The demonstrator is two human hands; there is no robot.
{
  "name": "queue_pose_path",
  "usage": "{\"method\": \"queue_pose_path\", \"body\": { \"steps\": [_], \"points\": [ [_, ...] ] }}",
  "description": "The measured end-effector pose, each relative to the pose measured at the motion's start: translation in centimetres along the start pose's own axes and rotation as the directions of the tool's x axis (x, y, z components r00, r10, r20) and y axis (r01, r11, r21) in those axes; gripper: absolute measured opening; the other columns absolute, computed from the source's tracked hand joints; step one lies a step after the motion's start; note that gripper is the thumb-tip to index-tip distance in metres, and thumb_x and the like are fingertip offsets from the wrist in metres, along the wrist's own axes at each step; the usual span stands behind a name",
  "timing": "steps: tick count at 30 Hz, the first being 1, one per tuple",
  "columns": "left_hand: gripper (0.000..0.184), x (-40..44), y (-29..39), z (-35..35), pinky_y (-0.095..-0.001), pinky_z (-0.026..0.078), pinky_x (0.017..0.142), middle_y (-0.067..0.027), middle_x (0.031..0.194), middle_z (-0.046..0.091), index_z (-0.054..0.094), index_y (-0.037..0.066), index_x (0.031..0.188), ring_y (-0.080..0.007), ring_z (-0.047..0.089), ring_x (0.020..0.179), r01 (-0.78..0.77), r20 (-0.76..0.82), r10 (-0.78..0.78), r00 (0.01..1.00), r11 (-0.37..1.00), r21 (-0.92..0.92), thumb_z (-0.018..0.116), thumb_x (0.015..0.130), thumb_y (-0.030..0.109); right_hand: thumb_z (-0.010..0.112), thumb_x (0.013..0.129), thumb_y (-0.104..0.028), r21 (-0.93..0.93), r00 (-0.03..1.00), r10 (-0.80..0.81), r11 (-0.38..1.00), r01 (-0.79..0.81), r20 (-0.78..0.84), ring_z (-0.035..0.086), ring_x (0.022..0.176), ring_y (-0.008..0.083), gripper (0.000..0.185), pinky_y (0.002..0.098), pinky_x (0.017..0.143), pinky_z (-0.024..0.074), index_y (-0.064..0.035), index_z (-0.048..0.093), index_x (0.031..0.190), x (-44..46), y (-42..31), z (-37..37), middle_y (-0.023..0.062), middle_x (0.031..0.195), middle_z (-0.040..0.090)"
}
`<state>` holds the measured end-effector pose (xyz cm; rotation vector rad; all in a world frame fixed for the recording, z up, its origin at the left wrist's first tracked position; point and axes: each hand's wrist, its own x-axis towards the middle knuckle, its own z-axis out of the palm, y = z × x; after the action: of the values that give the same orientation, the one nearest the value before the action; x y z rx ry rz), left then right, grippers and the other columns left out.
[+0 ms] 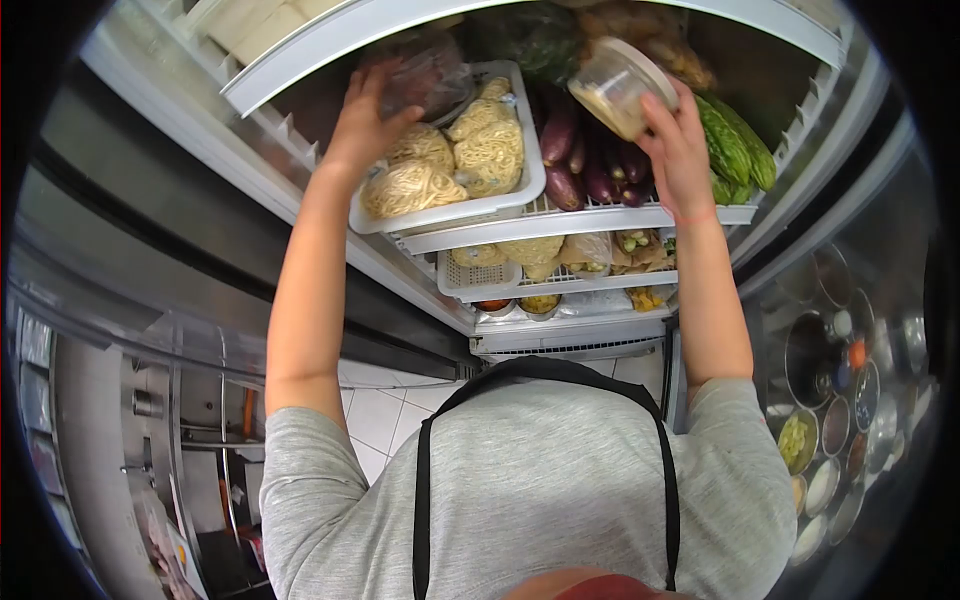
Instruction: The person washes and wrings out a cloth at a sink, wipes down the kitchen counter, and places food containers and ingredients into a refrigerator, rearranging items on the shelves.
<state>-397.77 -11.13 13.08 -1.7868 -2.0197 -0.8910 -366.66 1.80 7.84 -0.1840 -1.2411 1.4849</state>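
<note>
My left hand [367, 122] reaches into the refrigerator with its fingers spread. It rests at the edge of a clear plastic bag [428, 80] with something dark red inside. Below that bag, a white plastic basket [533, 150] holds several bundles of pale noodles [488, 150]. My right hand [677, 140] grips a round translucent plastic tub [622, 88], tilted, with some pale contents low inside. Under the tub lie several purple eggplants [600, 165]. Right of my right hand sit ridged green vegetables [738, 145].
Brown and dark bags [645, 35] fill the back of the shelf. The upper shelf edge [330, 45] is above my hands. Lower shelves hold another basket [480, 275] and bagged food. Metal bowls [797, 440] of ingredients stand at the right. An open door [180, 220] is at the left.
</note>
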Motion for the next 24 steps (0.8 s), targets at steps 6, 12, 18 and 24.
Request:
{"method": "queue_pose_path", "body": {
  "steps": [6, 12, 18, 24],
  "points": [
    [0.060, -9.6, 8.6, -5.8, -0.0426, 0.032, 0.099, -0.0155, 0.136, 0.031, 0.045, 0.011, 0.123, -0.0325, 0.031, 0.126, 0.007, 0.055, 0.006, 0.998, 0.970, -0.242, 0.071, 0.071, 0.025, 0.066, 0.077, -0.029, -0.080, 0.995, 0.082, 0.994, -0.077, 0.054, 0.048, 0.108, 0.0199, 0.056, 0.0366, 0.089, 0.0409, -0.0048, 0.041, 0.121, 10.2, 4.9, 5.7, 0.0103, 0.115, 0.050],
    [0.045, -15.9, 7.5, -8.6, -0.0385, 0.038, 0.094, -0.0139, 0.127, 0.043, 0.053, 0.006, 0.113, -0.0275, 0.042, 0.117, 0.112, -0.184, -0.142, 0.973, 0.980, -0.166, 0.069, 0.073, 0.016, 0.065, 0.079, -0.030, -0.162, 0.996, 0.058, 0.986, -0.046, 0.071, 0.047, 0.111, 0.0212, 0.059, 0.0378, 0.089, 0.0399, -0.0046, 0.038, 0.124, 20.2, 10.9, 10.2, 0.0122, 0.119, 0.049],
    [0.019, -23.1, 5.3, -7.9, -0.0296, 0.046, 0.082, -0.0136, 0.108, 0.052, 0.057, 0.001, 0.096, -0.0212, 0.055, 0.095, 0.088, -0.606, -0.078, 0.791, 0.996, -0.013, 0.058, 0.078, -0.004, 0.065, 0.079, -0.030, -0.290, 0.998, 0.017, 0.957, 0.002, 0.063, 0.047, 0.112, 0.0215, 0.058, 0.0379, 0.090, 0.0394, -0.0048, 0.039, 0.124, 24.2, 14.3, 14.8, 0.0124, 0.119, 0.049],
    [0.044, -23.1, 3.4, -8.6, -0.0395, 0.024, 0.101, -0.0123, 0.128, 0.031, 0.047, 0.004, 0.114, -0.0262, 0.029, 0.121, 0.359, -0.764, -0.019, 0.645, 0.890, 0.281, 0.067, 0.076, 0.013, 0.065, 0.079, -0.030, -0.422, 0.998, -0.021, 0.905, 0.047, 0.066, 0.046, 0.112, 0.0218, 0.058, 0.0379, 0.091, 0.0389, -0.0050, 0.039, 0.124, 27.1, 16.6, 17.6, 0.0127, 0.120, 0.049]
  ]
}}
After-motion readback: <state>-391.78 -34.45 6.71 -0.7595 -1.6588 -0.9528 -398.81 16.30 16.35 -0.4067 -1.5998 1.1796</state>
